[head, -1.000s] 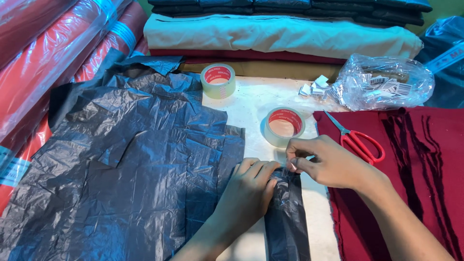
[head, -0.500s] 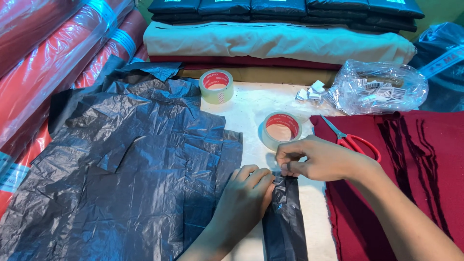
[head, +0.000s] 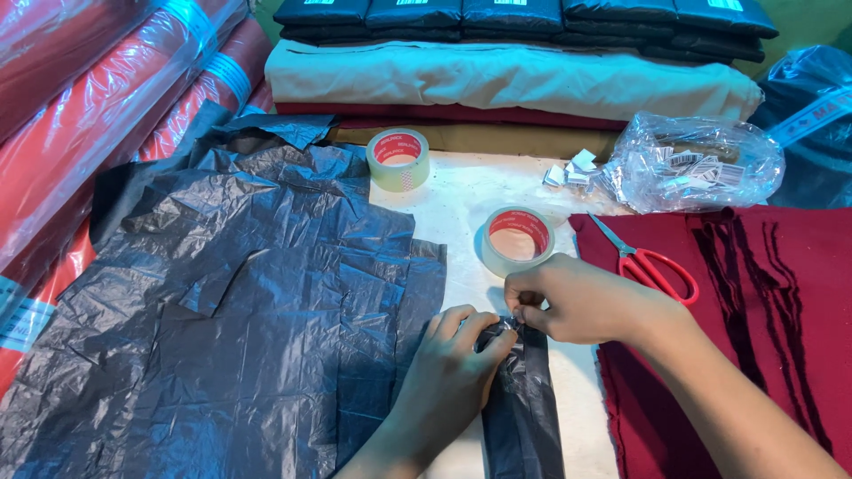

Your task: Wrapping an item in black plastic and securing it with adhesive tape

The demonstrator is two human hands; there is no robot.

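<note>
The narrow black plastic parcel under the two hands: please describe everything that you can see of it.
The narrow black plastic parcel is a long bundle wrapped in crinkled, shiny dark film. It lies flat on the pale table, running from the bottom edge up to the hands. The left hand presses its upper left side; the right hand pinches its gathered top end. Its contents are hidden. It lies between the spread black plastic sheets and the dark red cloth.

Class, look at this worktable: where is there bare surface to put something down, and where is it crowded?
Bare white tabletop lies between the two tape rolls, bordered by the black plastic sheets and the maroon cloth. It is crowded near the front, where the left hand and right hand work the black wrapped bundle.
</note>
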